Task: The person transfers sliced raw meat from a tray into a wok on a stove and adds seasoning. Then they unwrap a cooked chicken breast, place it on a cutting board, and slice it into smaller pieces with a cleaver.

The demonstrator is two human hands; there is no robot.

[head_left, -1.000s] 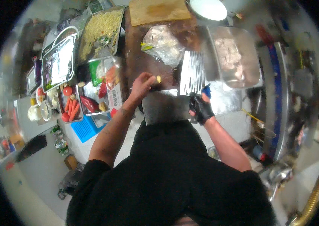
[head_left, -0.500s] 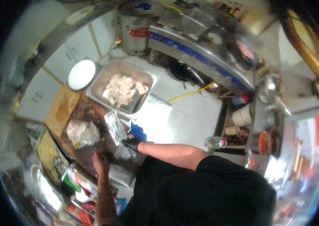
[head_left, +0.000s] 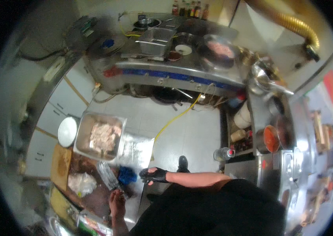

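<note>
Brown surface [head_left: 91, 202]; steel pan [head_left: 83, 133] with meat pieces [head_left: 105, 137] at its top edge; plastic bag [head_left: 82, 183] toward the left edge; cleaver [head_left: 108, 175] along the right edge; gloved right hand [head_left: 153, 175] beyond that edge, fingers bent, left hand [head_left: 117, 202] at the cleaver's lower end, either grip unclear

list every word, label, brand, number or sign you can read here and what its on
No text is clear enough to quote.
Bottles along the back wall: labels too small and blurred to read.
Clear bottle with a red cap on the right: any print is too blurred.
Red patch on the far right: too smeared to tell whether it carries writing.
Cleaver: no marking can be made out.
</note>
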